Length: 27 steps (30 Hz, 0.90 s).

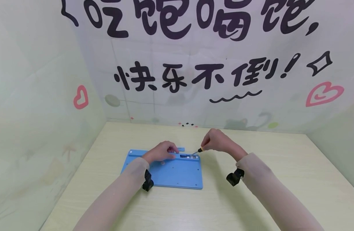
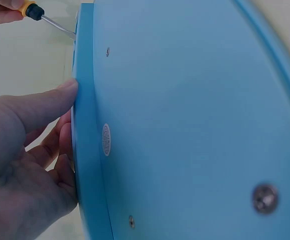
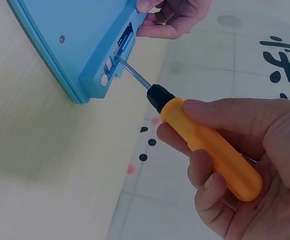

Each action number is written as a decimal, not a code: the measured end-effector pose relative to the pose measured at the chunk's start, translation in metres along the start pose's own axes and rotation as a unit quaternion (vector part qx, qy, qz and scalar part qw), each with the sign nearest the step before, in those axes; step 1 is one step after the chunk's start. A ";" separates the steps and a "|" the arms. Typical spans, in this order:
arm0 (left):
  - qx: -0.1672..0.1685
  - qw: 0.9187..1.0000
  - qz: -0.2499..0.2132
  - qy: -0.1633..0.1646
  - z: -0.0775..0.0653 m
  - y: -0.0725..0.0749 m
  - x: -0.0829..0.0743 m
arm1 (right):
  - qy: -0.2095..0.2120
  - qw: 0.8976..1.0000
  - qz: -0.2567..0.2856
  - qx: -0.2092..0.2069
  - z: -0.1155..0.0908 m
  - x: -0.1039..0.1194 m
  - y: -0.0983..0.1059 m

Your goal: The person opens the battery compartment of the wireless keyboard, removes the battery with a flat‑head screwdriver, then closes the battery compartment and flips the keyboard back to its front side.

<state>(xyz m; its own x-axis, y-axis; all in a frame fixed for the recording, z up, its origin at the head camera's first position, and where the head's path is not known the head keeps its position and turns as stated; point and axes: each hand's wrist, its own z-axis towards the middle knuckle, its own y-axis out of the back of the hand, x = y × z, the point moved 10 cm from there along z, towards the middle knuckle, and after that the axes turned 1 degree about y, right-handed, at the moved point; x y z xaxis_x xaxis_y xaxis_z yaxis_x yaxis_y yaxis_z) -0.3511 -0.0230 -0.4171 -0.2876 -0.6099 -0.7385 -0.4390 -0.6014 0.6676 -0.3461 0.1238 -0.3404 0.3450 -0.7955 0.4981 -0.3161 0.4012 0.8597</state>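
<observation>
A blue keyboard lies underside up on the table, with small screws and round feet showing. Along its raised far edge is an uncovered battery compartment. My left hand holds that edge left of the compartment, thumb on the ridge and fingers curled behind it. In my right hand is a screwdriver with a yellow handle and black collar. Its metal tip reaches into the compartment. Just behind the keyboard lies a small blue strip, apparently the compartment's cover.
The pale wooden table meets a printed wall sheet at the back. Side walls stand at left and right. A black wrist camera sits on the right sleeve, another camera on the left.
</observation>
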 end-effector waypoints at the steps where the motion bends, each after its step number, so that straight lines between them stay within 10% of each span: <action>1: 0.000 1.000 0.000 0.000 0.000 0.000 0.000 | 0.002 1.000 -0.001 -0.001 0.000 0.001 0.000; 27: -0.002 1.000 -0.003 -0.008 -0.001 0.000 -0.001 | 0.010 0.991 -0.120 0.064 0.026 0.031 -0.008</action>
<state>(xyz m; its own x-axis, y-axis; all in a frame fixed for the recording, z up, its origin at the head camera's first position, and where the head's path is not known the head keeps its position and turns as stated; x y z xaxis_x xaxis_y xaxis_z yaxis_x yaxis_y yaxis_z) -0.3496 -0.0232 -0.4163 -0.2984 -0.5986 -0.7434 -0.4368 -0.6069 0.6640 -0.3559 0.0835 -0.3350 0.4400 -0.8518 0.2843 -0.3326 0.1395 0.9327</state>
